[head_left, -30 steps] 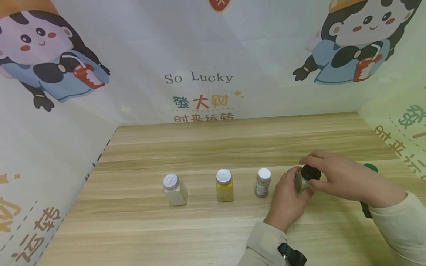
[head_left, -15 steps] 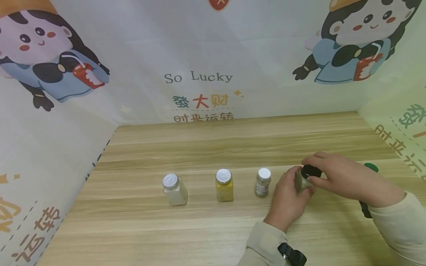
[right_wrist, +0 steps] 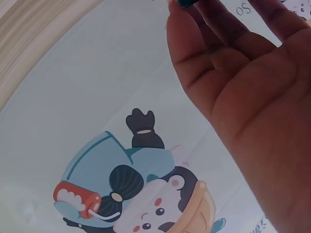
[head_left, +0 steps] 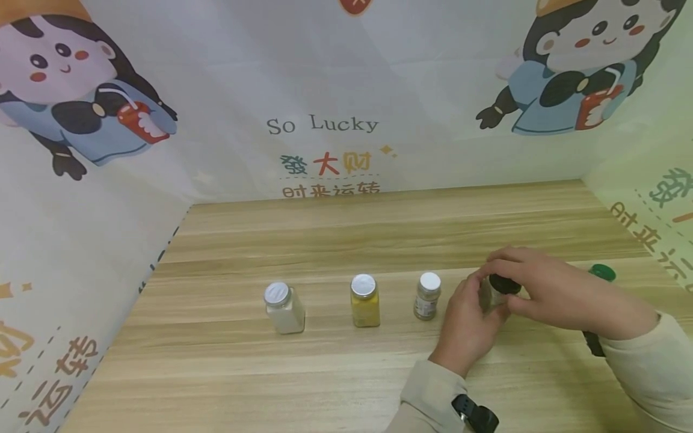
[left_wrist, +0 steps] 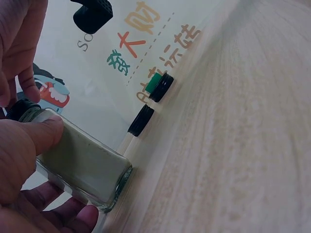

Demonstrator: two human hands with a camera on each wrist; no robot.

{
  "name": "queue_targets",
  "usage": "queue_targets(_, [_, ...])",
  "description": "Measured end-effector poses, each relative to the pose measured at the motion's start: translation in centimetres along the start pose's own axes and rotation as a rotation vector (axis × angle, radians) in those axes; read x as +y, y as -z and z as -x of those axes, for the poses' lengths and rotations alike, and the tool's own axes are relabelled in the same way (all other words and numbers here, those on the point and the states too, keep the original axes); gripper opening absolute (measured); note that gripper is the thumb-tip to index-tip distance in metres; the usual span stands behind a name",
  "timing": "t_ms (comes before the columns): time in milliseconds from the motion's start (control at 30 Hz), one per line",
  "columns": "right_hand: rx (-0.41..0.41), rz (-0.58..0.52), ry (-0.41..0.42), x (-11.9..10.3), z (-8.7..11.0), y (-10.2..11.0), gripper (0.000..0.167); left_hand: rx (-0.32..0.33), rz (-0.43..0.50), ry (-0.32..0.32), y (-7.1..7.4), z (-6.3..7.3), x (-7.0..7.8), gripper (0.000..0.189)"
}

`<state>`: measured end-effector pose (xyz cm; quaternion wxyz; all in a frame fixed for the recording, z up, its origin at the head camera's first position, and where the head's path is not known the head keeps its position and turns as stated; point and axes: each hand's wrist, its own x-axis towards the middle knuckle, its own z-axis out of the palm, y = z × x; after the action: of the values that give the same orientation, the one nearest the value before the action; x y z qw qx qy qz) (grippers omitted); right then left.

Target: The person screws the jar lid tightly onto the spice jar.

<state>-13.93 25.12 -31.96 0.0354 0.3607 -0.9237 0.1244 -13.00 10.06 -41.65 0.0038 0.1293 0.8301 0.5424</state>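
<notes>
A square glass bottle (left_wrist: 90, 158) with pale contents stands on the wooden table. In the head view, hands hide most of it. My left hand (head_left: 470, 328) grips its body, thumb on the near side and fingers around the other side in the left wrist view. Over the top, my right hand (head_left: 557, 288) holds the black cap (head_left: 505, 284) between thumb and fingers. In the right wrist view only a dark edge of the cap shows beyond the right fingertips. The cap sits on the bottle's neck.
Left of the hands stand a small white-lidded jar (head_left: 428, 296), a yellow-filled jar (head_left: 365, 302) and a white-filled jar (head_left: 285, 308). A green cap (head_left: 603, 272) shows behind the right hand. Black lids (left_wrist: 141, 120) lie beyond the bottle. Printed cloth walls (head_left: 233, 150) surround the table.
My right hand's fingers and thumb have shifted slightly left and round the black cap, covering more of it. The left hand and the bottle keep their place.
</notes>
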Motion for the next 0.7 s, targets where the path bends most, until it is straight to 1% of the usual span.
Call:
queue_targets(167, [-0.005,0.002,0.016,0.21,-0.04,-0.12,0.040,0.000,0.009,0.002,0.03,0.00,0.10,0.053])
queue_targets(433, [-0.034,0.011,-0.063,0.49,-0.03,-0.15,0.029,-0.002,0.016,0.019,-0.06,-0.09,0.08,0.055])
queue_targets(567, [-0.036,0.020,-0.085,0.60,-0.04,-0.13,0.030,-0.001,0.013,0.025,-0.05,-0.10,0.08,0.055])
queue_targets(700, [-0.038,0.018,-0.109,0.57,-0.08,-0.15,0.035,-0.004,0.008,0.025,0.01,-0.07,0.10,0.052])
